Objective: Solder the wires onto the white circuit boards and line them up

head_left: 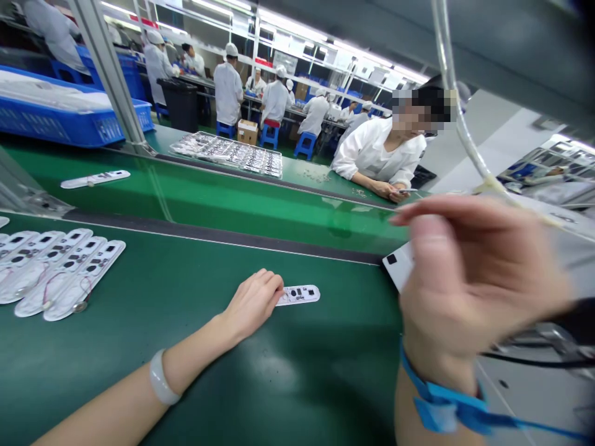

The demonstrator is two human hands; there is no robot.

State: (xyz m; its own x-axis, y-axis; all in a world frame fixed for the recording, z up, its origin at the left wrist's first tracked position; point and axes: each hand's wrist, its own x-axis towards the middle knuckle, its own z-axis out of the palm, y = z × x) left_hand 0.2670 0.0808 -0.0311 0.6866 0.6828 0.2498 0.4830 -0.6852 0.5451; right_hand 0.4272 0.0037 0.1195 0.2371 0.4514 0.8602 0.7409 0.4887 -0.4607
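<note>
On the green bench, my left hand (255,300) has its fingers bent down over the left part of a narrow white circuit board (302,295) with rounded ends. Black parts show on the board's uncovered right end; the hand hides the rest. My right hand (478,272) is raised close to the camera at the right, blurred, with its fingers curled in. Whether anything lies inside them is hidden. A blue strap (446,402) circles the right wrist. Several similar white boards (83,279) with thin wires and small round metal parts lie at the left.
Behind a low dark ledge (223,241) runs a green belt (223,198) carrying a single white strip (95,179). Beyond stand a tray of boards (227,153) and a blue crate (56,114). A person in white (381,148) leans there. A clear tube (458,105) hangs at upper right.
</note>
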